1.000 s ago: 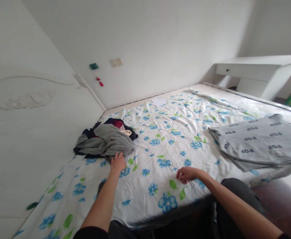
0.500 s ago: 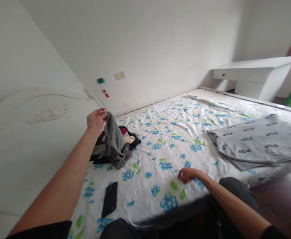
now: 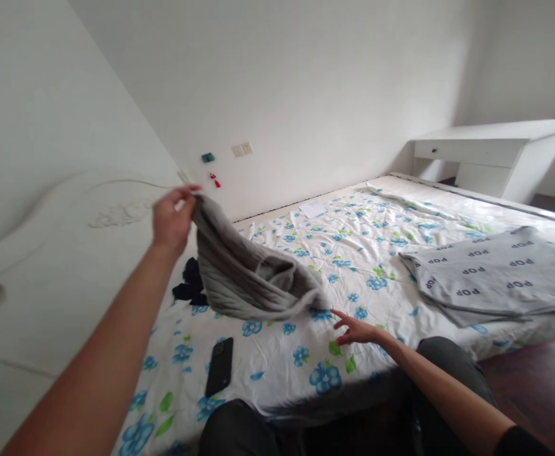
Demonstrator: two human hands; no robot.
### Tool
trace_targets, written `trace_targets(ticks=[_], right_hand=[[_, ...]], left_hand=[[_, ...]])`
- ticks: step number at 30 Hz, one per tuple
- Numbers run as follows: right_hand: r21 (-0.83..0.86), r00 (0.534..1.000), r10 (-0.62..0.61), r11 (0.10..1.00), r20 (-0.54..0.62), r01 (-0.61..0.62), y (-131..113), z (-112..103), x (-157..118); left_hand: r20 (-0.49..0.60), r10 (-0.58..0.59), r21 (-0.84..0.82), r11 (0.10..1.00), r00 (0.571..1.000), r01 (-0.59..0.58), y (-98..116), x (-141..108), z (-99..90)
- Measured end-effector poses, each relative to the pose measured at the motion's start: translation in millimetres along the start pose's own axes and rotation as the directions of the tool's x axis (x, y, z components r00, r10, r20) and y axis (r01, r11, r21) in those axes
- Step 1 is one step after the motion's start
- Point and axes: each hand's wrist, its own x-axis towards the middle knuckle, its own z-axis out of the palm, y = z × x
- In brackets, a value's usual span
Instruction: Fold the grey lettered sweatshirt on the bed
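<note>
My left hand (image 3: 175, 218) is pinched on the top corner of a grey ribbed garment (image 3: 244, 272), which hangs and spreads to the right above the bed. Fingers apart and holding nothing, my right hand (image 3: 355, 329) is just beyond the garment's blurred lower right end, over the floral sheet (image 3: 277, 361). Part of a dark cloth (image 3: 192, 283) shows left of the garment; the rest of that pile is hidden behind it. A black phone (image 3: 219, 367) lies on the sheet near the front edge.
A grey cloth printed with POP (image 3: 496, 272) lies spread on the bed's right side. White paper (image 3: 312, 209) rests near the wall. The carved headboard (image 3: 120, 212) stands at the left, a white desk (image 3: 486, 142) at the far right. My knees are at the bed's front edge.
The grey garment has been lifted from the pile and swung out to the right, opening wider. My right hand's fingers have spread from a curl. The view has shifted slightly.
</note>
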Motion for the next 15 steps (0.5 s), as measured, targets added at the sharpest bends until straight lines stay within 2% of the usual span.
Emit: trace_targets(ticks=[1, 2, 3, 5, 7, 8, 10, 11, 13, 15], right_hand=[[-0.007, 0.999, 0.022, 1.000, -0.030, -0.022, 3, 0, 0], [-0.030, 0.998, 0.041, 0.999, -0.056, -0.043, 5, -1, 0], [-0.065, 0.996, 0.053, 0.996, -0.074, -0.058, 7, -3, 0], [-0.155, 0.996, 0.040, 0.986, -0.083, -0.052, 11, -6, -1], [-0.238, 0.997, -0.005, 0.971, -0.077, -0.014, 13, -9, -2], [-0.269, 0.997, -0.026, 0.963, -0.077, 0.005, 14, -9, -2], [-0.309, 0.995, -0.052, 0.951, -0.089, 0.022, 14, -10, -2], [-0.322, 0.993, -0.058, 0.946, -0.100, 0.023, 13, -9, -2], [-0.345, 0.989, -0.074, 0.938, -0.129, 0.025, 12, -8, -2], [-0.374, 0.983, -0.082, 0.927, -0.164, 0.015, 10, -6, -2]], left_hand=[[0.139, -0.138, 0.066, 0.989, 0.981, 0.129, -8, -46, 13.6], [0.290, -0.267, 0.151, 0.961, 0.919, 0.231, -17, -93, 25.5], [0.433, -0.357, 0.254, 0.930, 0.828, 0.268, -25, -142, 35.4], [0.596, -0.435, 0.413, 0.887, 0.674, 0.208, -36, -235, 50.1], [0.738, -0.407, 0.421, 0.901, 0.538, 0.103, -40, -314, 60.9], [0.783, -0.364, 0.393, 0.918, 0.503, 0.053, -39, -346, 65.9], [0.816, -0.288, 0.342, 0.940, 0.501, -0.017, -33, -390, 76.0], [0.817, -0.252, 0.322, 0.946, 0.518, -0.048, -28, -402, 81.0], [0.795, -0.205, 0.316, 0.943, 0.571, -0.102, -21, -409, 90.2], [0.760, -0.195, 0.356, 0.923, 0.620, -0.146, -18, -400, 97.7]])
